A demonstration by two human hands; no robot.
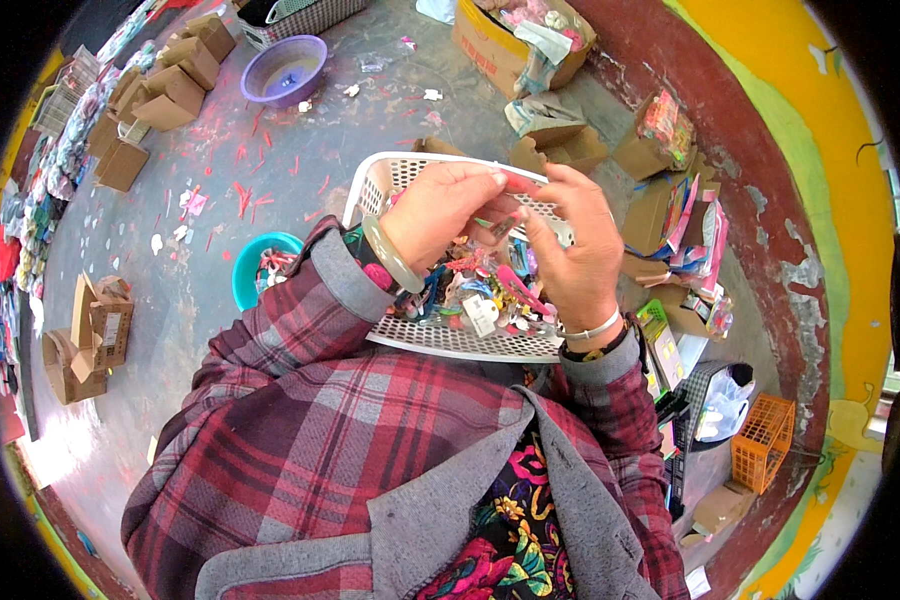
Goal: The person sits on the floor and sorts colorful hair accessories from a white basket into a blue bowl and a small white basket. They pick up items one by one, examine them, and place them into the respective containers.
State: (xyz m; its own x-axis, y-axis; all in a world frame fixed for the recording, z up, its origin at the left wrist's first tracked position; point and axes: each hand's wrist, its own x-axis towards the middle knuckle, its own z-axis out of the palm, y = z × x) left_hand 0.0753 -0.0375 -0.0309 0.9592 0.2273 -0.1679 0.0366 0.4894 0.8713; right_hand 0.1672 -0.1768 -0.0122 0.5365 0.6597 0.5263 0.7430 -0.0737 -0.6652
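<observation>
Both of my hands are raised over a white plastic basket (455, 340) with perforated walls. My left hand (425, 215) reaches in from the left, its thumb and fingers pinched together. Opposite it is my right hand (578, 255), fingers bent and closed in a pinch. Between the fingertips is a small reddish piece (500, 228) with a bit of green, held by both hands; its exact kind is too small to make out. Beneath them the basket holds a jumble of small colourful trinkets, among them a white tag (481, 314) and a pink clip-like piece (520, 292).
A teal basin (245, 272) stands left of the basket, a purple basin (282, 95) farther off. Open cardboard boxes (178, 98) line the far left, with more (98, 330) nearer. At right are packaged goods (695, 240) and an orange crate (763, 440). Red scraps litter the floor.
</observation>
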